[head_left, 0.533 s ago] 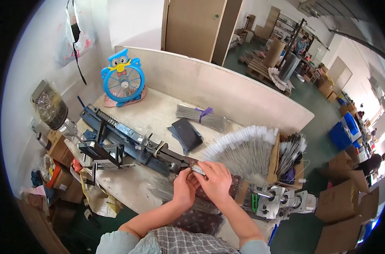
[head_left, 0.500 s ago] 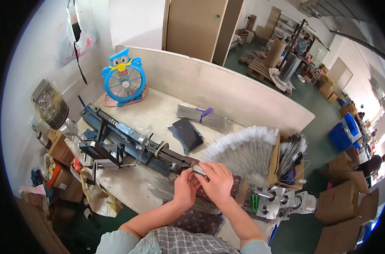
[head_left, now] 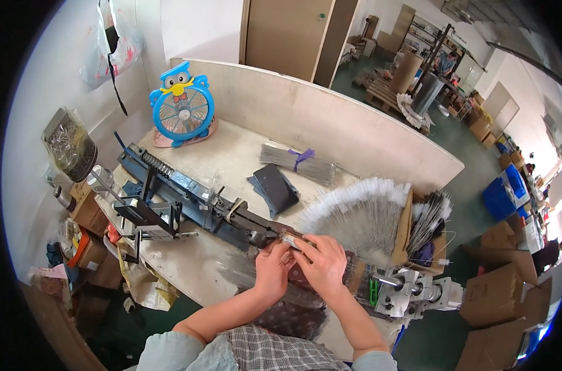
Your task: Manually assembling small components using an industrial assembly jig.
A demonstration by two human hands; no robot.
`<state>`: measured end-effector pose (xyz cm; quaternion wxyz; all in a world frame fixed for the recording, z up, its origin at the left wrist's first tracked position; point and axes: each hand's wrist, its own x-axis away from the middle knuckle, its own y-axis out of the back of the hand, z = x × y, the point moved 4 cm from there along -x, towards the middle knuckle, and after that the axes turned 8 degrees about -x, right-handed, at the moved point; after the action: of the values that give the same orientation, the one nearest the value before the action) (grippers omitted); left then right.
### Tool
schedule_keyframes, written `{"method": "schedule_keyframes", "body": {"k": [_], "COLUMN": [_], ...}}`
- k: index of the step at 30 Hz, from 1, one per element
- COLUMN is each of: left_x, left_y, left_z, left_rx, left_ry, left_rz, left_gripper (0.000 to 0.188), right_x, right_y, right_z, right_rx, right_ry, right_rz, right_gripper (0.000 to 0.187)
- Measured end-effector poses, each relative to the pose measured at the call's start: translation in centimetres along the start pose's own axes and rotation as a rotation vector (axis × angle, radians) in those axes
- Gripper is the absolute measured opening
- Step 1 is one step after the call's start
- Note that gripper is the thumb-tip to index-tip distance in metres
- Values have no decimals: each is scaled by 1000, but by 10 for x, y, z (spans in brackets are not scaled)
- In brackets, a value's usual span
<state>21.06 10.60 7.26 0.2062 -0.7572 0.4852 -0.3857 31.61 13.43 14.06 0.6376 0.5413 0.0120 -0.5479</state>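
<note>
My left hand (head_left: 272, 269) and my right hand (head_left: 323, 264) meet over the end of a long dark metal bench fixture (head_left: 197, 207). Between my right thumb and fingers is a small pale, shiny piece (head_left: 288, 239), partly covered; its kind is unclear. The left fingers are curled and pressed together beside it, hiding whatever is in them. Thin wires (head_left: 234, 269) lie left of my left wrist. Below the hands spreads a dark dotted cloth (head_left: 290, 318). A fan-shaped spread of thin wires with white tips (head_left: 355, 210) lies beyond my right hand.
A metal clamp-like machine (head_left: 417, 295) stands at the table's right end, beside a carton of wires (head_left: 426, 235). Farther back are a dark phone (head_left: 276, 188), a tied wire bundle (head_left: 296, 162) and a blue cartoon fan (head_left: 183, 111). A black lever frame (head_left: 148, 216) rises at left.
The view has shifted slightly. Both hands stay together at the fixture's end; my right fingers have moved a little, covering more of the pale piece.
</note>
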Motion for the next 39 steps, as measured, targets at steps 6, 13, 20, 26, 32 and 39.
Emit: {"method": "schedule_keyframes", "body": {"k": [6, 13, 20, 26, 32, 39], "left_x": [-3, 4, 12, 20, 22, 14], "left_y": [6, 6, 0, 16, 98, 364], "left_z": [3, -3, -7, -2, -54, -197], "left_rx": [-41, 6, -174, -403, -559, -49], "left_ry": [-13, 33, 56, 108, 20, -404], "left_rz": [7, 33, 77, 113, -48, -704], "left_gripper": [10, 29, 58, 49, 46, 45], "right_x": [-4, 11, 13, 46, 118, 98], "right_y": [12, 23, 32, 38, 4, 16], "right_z": [7, -2, -8, -6, -37, -29], "right_rx": [-31, 105, 50, -64, 96, 14], "right_ry": [6, -68, -89, -125, -292, -239], "right_rz": [-4, 181, 173, 164, 672, 608], "right_gripper": [27, 19, 13, 14, 12, 9]}}
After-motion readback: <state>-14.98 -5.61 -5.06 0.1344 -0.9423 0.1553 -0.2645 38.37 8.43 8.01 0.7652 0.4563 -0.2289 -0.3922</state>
